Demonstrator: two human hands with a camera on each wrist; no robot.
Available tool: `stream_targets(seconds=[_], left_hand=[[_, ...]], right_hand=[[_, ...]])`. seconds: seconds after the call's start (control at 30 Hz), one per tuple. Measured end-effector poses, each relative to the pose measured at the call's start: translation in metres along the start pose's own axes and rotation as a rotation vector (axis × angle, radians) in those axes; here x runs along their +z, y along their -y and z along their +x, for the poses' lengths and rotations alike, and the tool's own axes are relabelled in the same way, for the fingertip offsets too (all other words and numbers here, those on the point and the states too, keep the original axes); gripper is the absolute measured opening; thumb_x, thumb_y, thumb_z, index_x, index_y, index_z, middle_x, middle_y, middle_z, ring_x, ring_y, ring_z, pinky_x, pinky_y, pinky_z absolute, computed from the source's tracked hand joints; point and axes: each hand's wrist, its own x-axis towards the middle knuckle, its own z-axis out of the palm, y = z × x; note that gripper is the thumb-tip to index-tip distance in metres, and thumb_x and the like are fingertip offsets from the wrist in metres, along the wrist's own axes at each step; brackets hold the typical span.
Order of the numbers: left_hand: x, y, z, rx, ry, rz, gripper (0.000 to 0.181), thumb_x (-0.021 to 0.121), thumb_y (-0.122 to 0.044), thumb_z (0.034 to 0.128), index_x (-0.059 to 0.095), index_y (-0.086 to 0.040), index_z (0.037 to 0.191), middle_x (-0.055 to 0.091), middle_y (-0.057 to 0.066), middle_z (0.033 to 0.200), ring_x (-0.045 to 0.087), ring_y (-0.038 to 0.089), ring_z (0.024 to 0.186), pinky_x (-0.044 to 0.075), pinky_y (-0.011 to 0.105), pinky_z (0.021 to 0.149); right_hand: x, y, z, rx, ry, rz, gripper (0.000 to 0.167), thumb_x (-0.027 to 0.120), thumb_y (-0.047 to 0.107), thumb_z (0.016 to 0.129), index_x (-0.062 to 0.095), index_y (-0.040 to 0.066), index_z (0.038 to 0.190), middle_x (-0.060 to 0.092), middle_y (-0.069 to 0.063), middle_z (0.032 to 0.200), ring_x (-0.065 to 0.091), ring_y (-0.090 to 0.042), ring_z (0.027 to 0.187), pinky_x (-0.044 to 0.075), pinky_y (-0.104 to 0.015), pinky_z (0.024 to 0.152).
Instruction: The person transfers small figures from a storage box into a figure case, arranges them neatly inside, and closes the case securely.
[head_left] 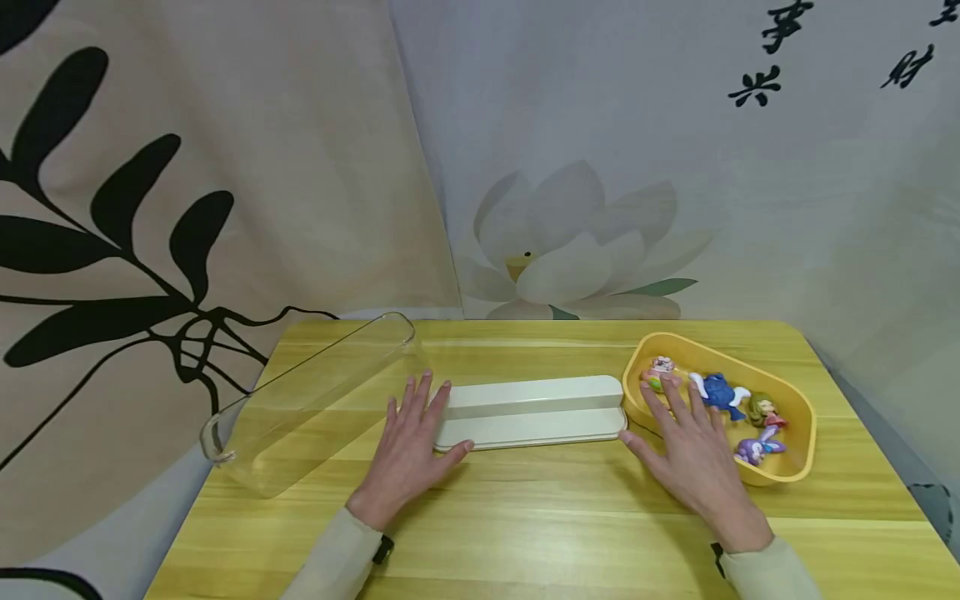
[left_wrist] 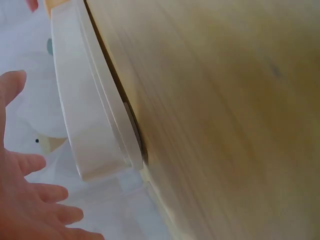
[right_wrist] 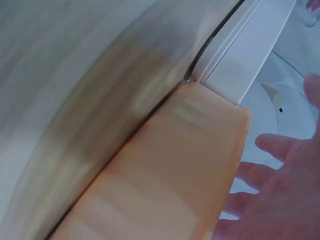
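Note:
In the head view my left hand (head_left: 408, 442) is held with its fingers spread at the left end of a long white stepped base (head_left: 528, 425). The left wrist view shows those fingers apart from the base (left_wrist: 85, 90). My right hand (head_left: 690, 450), fingers also spread, is over the near left part of a yellow tray (head_left: 802, 433). Inside the tray are several small figures: a blue one with white ears (head_left: 718, 393), a purple rabbit-like one (head_left: 757, 448), a green-haired doll (head_left: 763, 408) and a pink one (head_left: 660, 371). Neither hand holds anything.
On the left of the wooden table (head_left: 540, 517) a clear plastic cover (head_left: 322, 400) lies slantwise, its upper left part reaching the table's edge. A printed cloth (head_left: 585, 125) hangs behind the table. The tray stands against the white base's right end.

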Motion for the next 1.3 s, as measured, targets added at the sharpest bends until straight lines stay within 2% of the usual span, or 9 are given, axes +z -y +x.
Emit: stream_targets(seconds=[0.27, 0.4, 0.63, 0.8, 0.93, 1.13, 1.3], left_hand=[[0.004, -0.002, 0.003, -0.028, -0.004, -0.133, 0.097, 0.072, -0.053, 0.0930, 0.027, -0.003, 0.163, 0.018, 0.025, 0.169, 0.021, 0.046, 0.154, 0.023, 0.068, 0.121], [0.005, -0.001, 0.005, -0.050, 0.014, -0.212, 0.095, 0.071, -0.051, 0.0950, 0.025, -0.003, 0.163, 0.017, 0.024, 0.170, 0.019, 0.043, 0.155, 0.022, 0.065, 0.122], [0.008, -0.001, 0.006, -0.117, 0.060, -0.311, 0.094, 0.067, -0.053, 0.0969, 0.023, -0.006, 0.165, 0.012, 0.020, 0.172, 0.018, 0.041, 0.155, 0.032, 0.066, 0.117], [0.010, -0.002, 0.008, -0.148, 0.115, -0.343, 0.096, 0.069, -0.053, 0.0958, 0.022, -0.006, 0.165, 0.010, 0.017, 0.173, 0.023, 0.040, 0.154, 0.035, 0.063, 0.117], [0.010, -0.003, 0.009, -0.145, 0.138, -0.349, 0.097, 0.072, -0.051, 0.0948, 0.023, -0.003, 0.164, 0.011, 0.017, 0.173, 0.025, 0.039, 0.154, 0.036, 0.061, 0.118], [0.007, 0.000, 0.010, -0.148, 0.161, -0.339, 0.098, 0.072, -0.053, 0.0939, 0.023, -0.004, 0.164, 0.011, 0.014, 0.173, 0.022, 0.036, 0.155, 0.034, 0.059, 0.119], [0.005, 0.002, 0.010, -0.142, 0.172, -0.339, 0.098, 0.073, -0.053, 0.0935, 0.024, -0.006, 0.165, 0.011, 0.012, 0.173, 0.018, 0.033, 0.156, 0.033, 0.059, 0.120]], right_hand=[[0.002, 0.007, 0.003, -0.003, 0.043, 0.045, 0.082, 0.055, 0.062, 0.100, 0.039, 0.008, 0.160, 0.023, -0.021, 0.169, 0.011, -0.051, 0.154, 0.019, -0.078, 0.115], [0.005, 0.013, 0.004, -0.006, 0.064, 0.059, 0.082, 0.054, 0.063, 0.101, 0.036, 0.010, 0.162, 0.022, -0.020, 0.169, 0.012, -0.052, 0.154, 0.017, -0.076, 0.117], [0.011, 0.021, 0.009, -0.031, 0.075, 0.053, 0.083, 0.053, 0.065, 0.100, 0.034, 0.014, 0.163, 0.026, -0.021, 0.168, 0.019, -0.053, 0.152, 0.016, -0.075, 0.118], [0.016, 0.023, 0.012, -0.055, 0.053, 0.004, 0.082, 0.053, 0.065, 0.100, 0.040, 0.010, 0.160, 0.031, -0.021, 0.166, 0.021, -0.051, 0.152, 0.020, -0.075, 0.117], [0.019, 0.023, 0.013, -0.075, 0.033, -0.031, 0.077, 0.056, 0.062, 0.100, 0.050, 0.009, 0.154, 0.035, -0.020, 0.164, 0.024, -0.050, 0.151, 0.025, -0.075, 0.115], [0.020, 0.022, 0.012, -0.108, 0.007, -0.062, 0.069, 0.060, 0.060, 0.099, 0.059, 0.009, 0.146, 0.037, -0.018, 0.164, 0.027, -0.049, 0.150, 0.031, -0.075, 0.112], [0.022, 0.022, 0.011, -0.118, 0.005, -0.076, 0.072, 0.059, 0.062, 0.098, 0.058, 0.010, 0.148, 0.035, -0.016, 0.165, 0.024, -0.047, 0.152, 0.032, -0.074, 0.111]])
